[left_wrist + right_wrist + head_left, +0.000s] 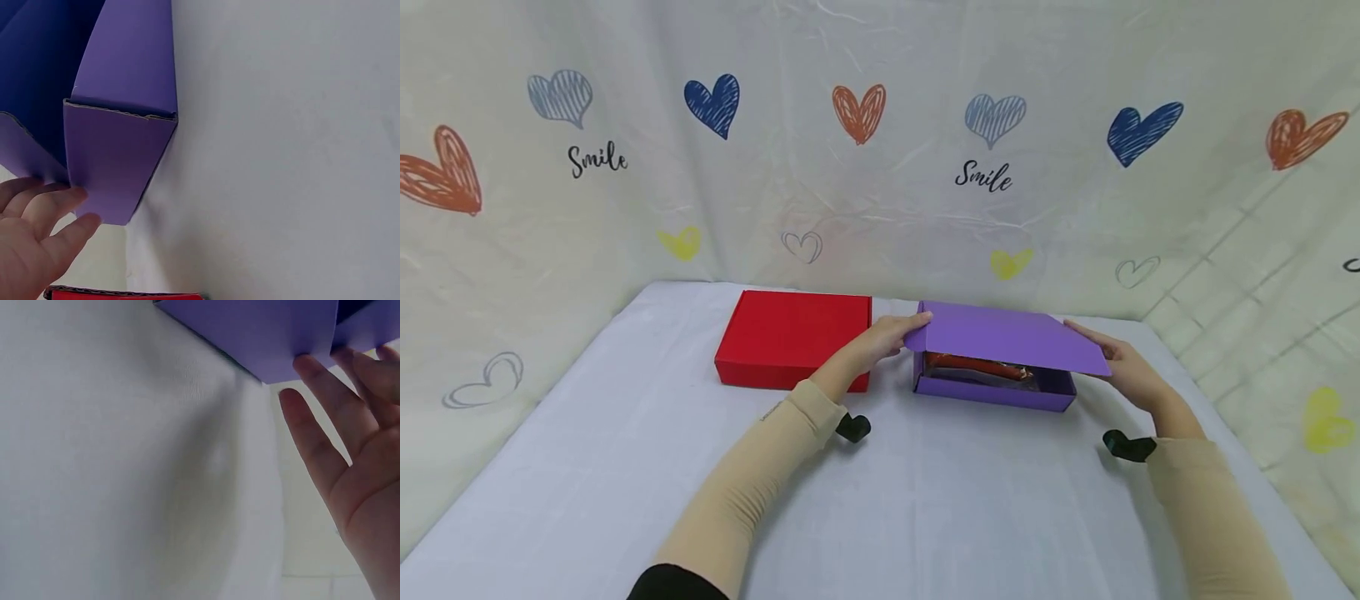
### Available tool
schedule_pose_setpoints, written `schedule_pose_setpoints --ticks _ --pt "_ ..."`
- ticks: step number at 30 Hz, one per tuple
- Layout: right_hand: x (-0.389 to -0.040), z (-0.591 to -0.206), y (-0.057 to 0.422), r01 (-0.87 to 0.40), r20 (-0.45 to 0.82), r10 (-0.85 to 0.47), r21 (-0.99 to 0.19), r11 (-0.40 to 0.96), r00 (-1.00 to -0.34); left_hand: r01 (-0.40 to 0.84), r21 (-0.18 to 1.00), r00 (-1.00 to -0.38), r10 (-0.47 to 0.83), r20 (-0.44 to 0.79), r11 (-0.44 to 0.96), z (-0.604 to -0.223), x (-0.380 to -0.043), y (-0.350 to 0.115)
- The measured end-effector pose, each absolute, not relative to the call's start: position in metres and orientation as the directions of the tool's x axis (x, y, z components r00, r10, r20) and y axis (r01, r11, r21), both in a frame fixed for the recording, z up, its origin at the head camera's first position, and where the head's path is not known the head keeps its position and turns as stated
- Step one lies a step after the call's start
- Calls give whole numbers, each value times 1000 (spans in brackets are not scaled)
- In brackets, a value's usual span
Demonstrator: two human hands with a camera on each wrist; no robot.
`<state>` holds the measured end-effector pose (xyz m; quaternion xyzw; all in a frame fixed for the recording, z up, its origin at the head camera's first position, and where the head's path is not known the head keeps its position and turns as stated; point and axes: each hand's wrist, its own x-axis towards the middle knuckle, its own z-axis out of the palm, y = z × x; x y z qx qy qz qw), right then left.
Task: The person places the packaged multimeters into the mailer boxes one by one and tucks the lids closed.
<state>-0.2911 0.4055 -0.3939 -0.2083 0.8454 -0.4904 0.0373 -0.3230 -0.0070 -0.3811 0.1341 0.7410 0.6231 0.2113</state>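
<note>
Purple box [996, 396] near table's [985, 500] far edge; lid [1000, 336] ajar.
Long axis roughly parallels that edge, opening faces near edge. Left grip [880, 340], fingers loosely extended, and right grip [1126, 371], fingers spread, touch opposite ends.

Curtained-off nook: heart-printed sheet [917, 208] behind cloth-covered table [970, 508]

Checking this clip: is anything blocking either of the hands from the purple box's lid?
Nothing visible does. The left hand and right hand are at opposite ends of the partly raised lid of the purple box. The red box lies to the left, not between them and the lid.
</note>
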Motion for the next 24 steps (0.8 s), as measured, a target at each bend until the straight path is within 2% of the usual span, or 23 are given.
schedule_pose_setpoints --ticks 6,14,20,24 --pt "-288 -394 413 -288 94 -465 -884 367 -880 -34 977 -866 482 -134 211 -381 -321 -7" --pt "-278 -384 426 -267 124 -584 -949 166 -802 9 977 -855 508 -103 212 -385 -319 -7" --pt "-272 -374 429 -240 88 -593 -953 183 -800 32 971 -857 507 -97 239 -385 -317 -10" --pt "-269 -371 429 -197 92 -604 -974 109 -792 49 959 -855 509 -105 280 -388 -314 -10"
